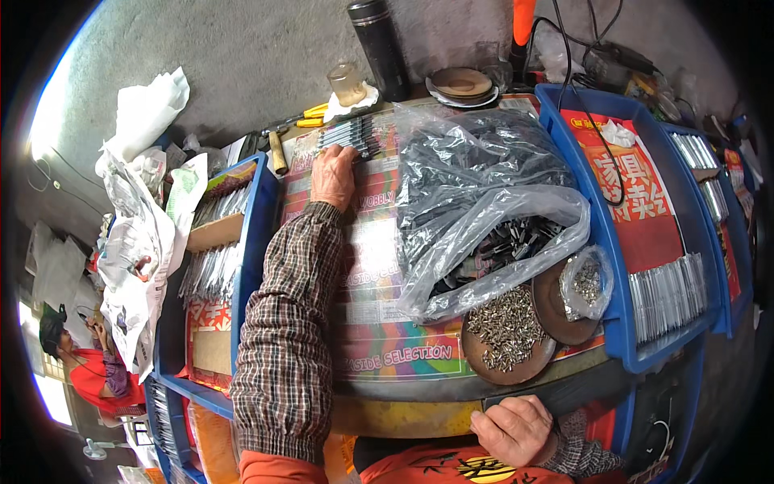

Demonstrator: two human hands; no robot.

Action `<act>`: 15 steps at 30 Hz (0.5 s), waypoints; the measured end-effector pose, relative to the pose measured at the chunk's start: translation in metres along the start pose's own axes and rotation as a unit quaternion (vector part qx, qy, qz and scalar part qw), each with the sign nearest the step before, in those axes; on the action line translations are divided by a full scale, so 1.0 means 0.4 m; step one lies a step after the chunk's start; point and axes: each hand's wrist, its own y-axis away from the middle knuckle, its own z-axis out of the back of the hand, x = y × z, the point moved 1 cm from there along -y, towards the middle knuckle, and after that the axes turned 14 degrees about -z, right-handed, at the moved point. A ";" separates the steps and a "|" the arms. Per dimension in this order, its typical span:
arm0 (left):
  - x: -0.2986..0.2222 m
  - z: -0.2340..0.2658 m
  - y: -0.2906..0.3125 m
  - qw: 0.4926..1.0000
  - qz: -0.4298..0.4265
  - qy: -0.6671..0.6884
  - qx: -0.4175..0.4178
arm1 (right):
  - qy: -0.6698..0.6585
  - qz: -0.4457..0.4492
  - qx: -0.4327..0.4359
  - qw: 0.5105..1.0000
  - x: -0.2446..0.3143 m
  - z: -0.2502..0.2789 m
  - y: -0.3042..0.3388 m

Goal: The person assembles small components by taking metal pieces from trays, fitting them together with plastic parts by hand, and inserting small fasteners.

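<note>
While both arms reach up from the lower edge, places below are told from the round brown dish of screws [506, 332] on the bench [387, 323].

Right hand: the right hand [514, 427] rests just nearer than the dish, at the bench's front rim, fingers curled loosely together and empty.

Small bag: a clear bag of tiny metal parts [587, 282] lies on a second brown dish just right of the first.

Big bag: a large clear plastic bag of dark metal pieces [484, 202] sprawls just beyond the dish.

Left hand: the left hand [333, 176], far beyond and left of the dish, presses flat on a row of thin metal strips [348, 134]; its grip is spread, not clamped.

Bins: blue bins [592, 194] of silvery strips flank both sides.
</note>
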 end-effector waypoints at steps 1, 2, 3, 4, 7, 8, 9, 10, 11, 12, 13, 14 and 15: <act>0.008 0.000 -0.001 1.000 -0.012 -0.007 0.004 | 0.005 0.001 -0.001 1.000 0.001 0.000 -0.001; 0.011 -0.001 0.000 1.000 -0.024 -0.013 0.007 | 0.005 0.002 0.000 1.000 0.001 0.000 -0.001; 0.013 -0.004 -0.001 1.000 -0.022 -0.013 0.007 | 0.009 0.004 0.000 1.000 0.001 0.000 -0.001; 0.012 -0.005 -0.002 0.999 -0.035 -0.026 0.000 | 0.012 0.006 -0.001 1.000 0.001 0.000 -0.001; 0.001 -0.009 -0.008 0.998 -0.045 -0.049 -0.010 | 0.017 -0.001 -0.005 1.000 0.004 0.003 0.005; -0.001 -0.004 -0.011 0.997 -0.045 -0.058 -0.012 | 0.014 0.003 -0.006 1.000 0.007 0.002 0.007; 0.002 -0.005 -0.010 0.998 -0.041 -0.050 -0.016 | 0.020 0.001 -0.009 1.000 0.007 0.002 0.009; 0.002 -0.004 -0.008 0.997 -0.030 -0.068 -0.003 | 0.025 0.000 -0.011 1.000 0.008 0.001 0.012; -0.001 -0.012 -0.008 0.997 -0.031 -0.067 -0.003 | 0.024 0.003 -0.009 1.000 0.008 -0.003 0.014; 0.002 -0.014 -0.004 0.997 -0.030 -0.070 -0.003 | 0.022 -0.003 -0.013 1.000 0.008 -0.007 0.015; 0.001 -0.024 -0.003 0.997 -0.023 -0.076 0.004 | 0.019 -0.008 -0.016 1.000 0.009 -0.010 0.015; -0.002 -0.017 -0.001 0.997 -0.034 -0.068 0.001 | 0.014 0.000 -0.012 1.000 0.010 -0.008 0.014; -0.014 0.013 0.001 0.995 -0.060 -0.084 0.013 | 0.019 0.004 -0.008 1.000 0.007 -0.006 0.012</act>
